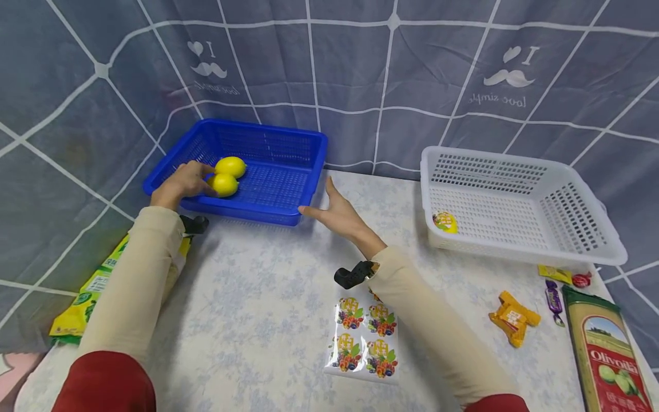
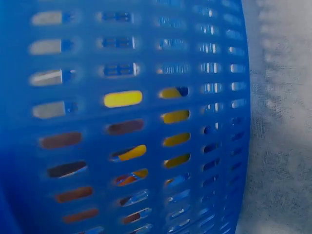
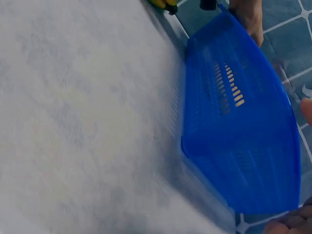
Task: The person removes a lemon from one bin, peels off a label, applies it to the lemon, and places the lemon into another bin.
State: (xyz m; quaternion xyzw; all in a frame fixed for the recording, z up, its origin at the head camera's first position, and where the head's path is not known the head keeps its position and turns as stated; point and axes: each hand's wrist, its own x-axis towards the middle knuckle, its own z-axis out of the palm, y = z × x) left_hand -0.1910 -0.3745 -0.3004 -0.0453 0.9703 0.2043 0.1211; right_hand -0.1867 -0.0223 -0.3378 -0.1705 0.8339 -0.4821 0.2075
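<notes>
Inside the blue plastic basket, the near yellow oval lemon lay, long axis roughly left to right, just right of your closer left hand, whose grip could not be told, while your right hand, thumb and fingers apart, flanked the basket's right end.

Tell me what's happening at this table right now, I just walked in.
A person's left hand is inside the blue basket, right at two lemons; whether it grips one is unclear. The right hand is by the basket's near right corner, fingers spread, holding nothing. A sheet of fruit stickers lies on the table, and the white basket holds one yellow, stickered item.
</notes>
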